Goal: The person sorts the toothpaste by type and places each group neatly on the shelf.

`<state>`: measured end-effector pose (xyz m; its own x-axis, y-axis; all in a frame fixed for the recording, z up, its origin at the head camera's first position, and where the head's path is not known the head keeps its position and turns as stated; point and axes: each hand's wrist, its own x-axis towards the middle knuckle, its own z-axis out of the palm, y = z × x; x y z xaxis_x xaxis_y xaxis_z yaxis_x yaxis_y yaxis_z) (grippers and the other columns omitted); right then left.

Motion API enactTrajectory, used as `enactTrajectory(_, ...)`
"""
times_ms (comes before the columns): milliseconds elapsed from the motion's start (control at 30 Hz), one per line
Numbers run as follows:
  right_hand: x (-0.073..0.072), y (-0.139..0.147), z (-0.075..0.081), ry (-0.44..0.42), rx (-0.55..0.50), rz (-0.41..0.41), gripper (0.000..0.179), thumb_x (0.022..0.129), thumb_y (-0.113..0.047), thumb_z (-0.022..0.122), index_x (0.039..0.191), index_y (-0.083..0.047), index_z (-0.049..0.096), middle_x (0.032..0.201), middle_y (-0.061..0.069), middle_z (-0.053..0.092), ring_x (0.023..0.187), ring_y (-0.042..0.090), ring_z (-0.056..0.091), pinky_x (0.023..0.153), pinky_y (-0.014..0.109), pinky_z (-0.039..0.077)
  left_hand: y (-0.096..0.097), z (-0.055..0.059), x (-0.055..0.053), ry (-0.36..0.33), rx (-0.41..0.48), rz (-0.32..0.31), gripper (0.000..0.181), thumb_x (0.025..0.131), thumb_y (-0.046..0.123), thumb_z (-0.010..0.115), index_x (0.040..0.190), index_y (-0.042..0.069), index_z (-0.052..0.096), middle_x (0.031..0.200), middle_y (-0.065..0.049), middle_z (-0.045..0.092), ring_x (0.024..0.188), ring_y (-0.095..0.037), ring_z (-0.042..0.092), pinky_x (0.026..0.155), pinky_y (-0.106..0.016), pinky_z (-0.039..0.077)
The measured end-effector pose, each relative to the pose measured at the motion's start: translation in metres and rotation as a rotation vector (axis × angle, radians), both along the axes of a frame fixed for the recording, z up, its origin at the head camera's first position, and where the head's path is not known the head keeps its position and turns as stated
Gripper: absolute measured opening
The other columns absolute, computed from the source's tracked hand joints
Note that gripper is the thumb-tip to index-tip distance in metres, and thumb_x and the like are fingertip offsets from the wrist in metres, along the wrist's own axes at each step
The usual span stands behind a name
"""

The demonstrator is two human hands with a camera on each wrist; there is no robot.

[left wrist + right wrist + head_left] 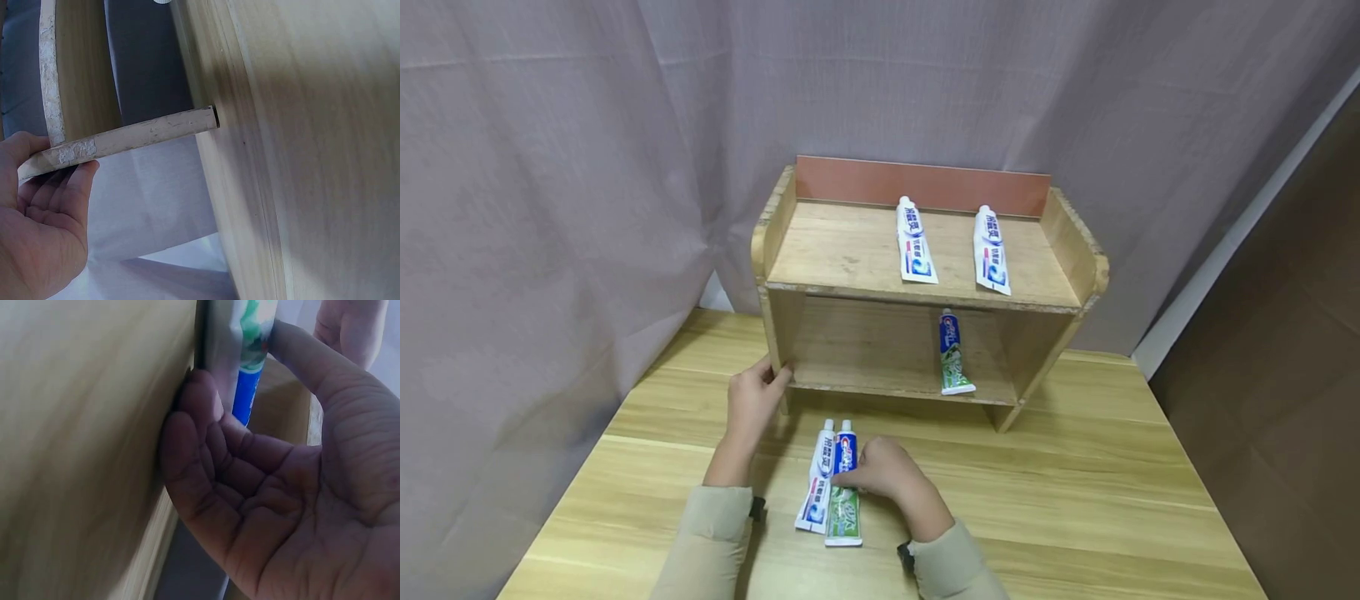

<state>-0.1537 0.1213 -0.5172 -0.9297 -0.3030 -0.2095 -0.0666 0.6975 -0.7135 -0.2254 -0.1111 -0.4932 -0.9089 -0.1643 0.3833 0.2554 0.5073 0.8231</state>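
Note:
My left hand [752,400] grips the left side panel of a small wooden shelf [850,388]. The left wrist view has the thumb on one face of that panel [144,131] and the fingers on the other. On the table in front of the shelf lie two toothpaste tubes side by side, a white one [815,500] and a blue-and-green one [844,518]. My right hand [887,468] holds the blue-and-green tube by its middle. In the right wrist view, the thumb lies on that tube [247,394] and the other fingers curl at its edge by the tabletop.
Two white toothpaste tubes, one left [916,242] and one right [991,250], lie on the upper shelf board. Another blue-and-green tube [952,354] lies on the lower board, toward the right. Grey curtain [587,167] hangs behind the wooden table [1097,500].

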Motion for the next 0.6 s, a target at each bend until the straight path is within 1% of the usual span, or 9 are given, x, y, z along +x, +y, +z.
enactTrajectory(67,0.0000,-0.0022,-0.0020,0.002,0.003,-0.012,0.051,0.073,-0.042,0.087,0.048,-0.019,0.048,0.043,-0.012,0.039,0.041,0.007,0.031,0.039,0.021,0.025,0.0002,0.0004,0.0006,-0.001,0.008,-0.006,0.033,0.094,0.017,0.071,0.123,0.000,0.070,0.103,-0.025,0.073,0.088,-0.035,0.075,0.067,-0.029,0.064)
enactTrajectory(200,0.0000,-0.0039,-0.0034,0.011,0.016,-0.014,0.049,0.072,-0.041,0.087,0.050,-0.019,0.050,0.044,-0.013,0.037,0.042,0.006,0.031,0.038,0.021,0.024,0.0006,0.0018,0.0018,-0.007,0.009,0.003,0.033,0.094,0.017,0.071,0.123,0.000,0.070,0.104,-0.026,0.072,0.089,-0.036,0.074,0.068,-0.031,0.064)
enactTrajectory(433,0.0009,-0.0024,-0.0015,-0.005,0.026,-0.009,0.035,0.072,-0.037,0.086,0.059,-0.014,0.063,0.052,-0.005,0.054,0.045,0.008,0.039,0.039,0.021,0.030,0.0014,0.0015,0.0021,-0.005,0.011,0.014,0.032,0.093,0.017,0.072,0.121,0.002,0.071,0.102,-0.025,0.073,0.087,-0.035,0.075,0.067,-0.032,0.064)
enactTrajectory(600,0.0009,-0.0002,-0.0015,-0.003,0.028,0.000,0.033,0.072,-0.034,0.086,0.060,-0.013,0.064,0.053,-0.004,0.055,0.045,0.008,0.039,0.039,0.021,0.030,0.0019,0.0005,0.0021,-0.014,0.013,0.013,0.032,0.093,0.017,0.071,0.122,0.002,0.071,0.102,-0.025,0.073,0.087,-0.035,0.075,0.067,-0.033,0.064)
